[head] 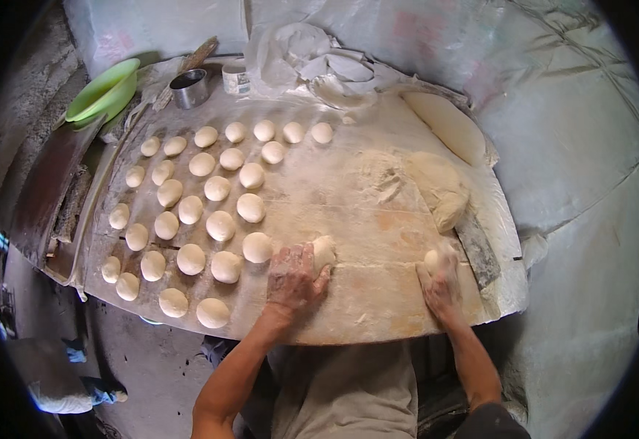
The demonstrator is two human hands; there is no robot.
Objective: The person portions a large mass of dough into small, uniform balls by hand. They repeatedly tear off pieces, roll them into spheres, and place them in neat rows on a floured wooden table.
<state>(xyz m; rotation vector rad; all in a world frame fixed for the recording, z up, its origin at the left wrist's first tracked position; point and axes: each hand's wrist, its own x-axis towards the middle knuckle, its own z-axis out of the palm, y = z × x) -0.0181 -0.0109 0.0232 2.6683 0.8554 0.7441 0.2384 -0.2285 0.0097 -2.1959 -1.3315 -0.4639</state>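
Observation:
My left hand [295, 277], dusted with flour, rests on the wooden board near its front edge. A floured dough piece [325, 251] sits between its thumb and fingers. Just left of the fingertips is a round dough ball [257, 247]. Farther right, my right hand [441, 282] is curled around a smaller dough piece [432, 261]; motion blurs its fingers. Beyond that hand lies a larger lump of dough [444, 189] with a tapered near end. Several more dough balls [220, 225] are spread in loose rows over the left half of the board.
Loose flour [377, 170] covers the wooden board [374, 307] near the lump. A long dough mass [445, 123] lies at back right, above a flat grey strip [478, 249]. Along the back stand a metal cup [189, 90], a white tub [236, 79], crumpled plastic [319, 60] and a green basin [105, 93].

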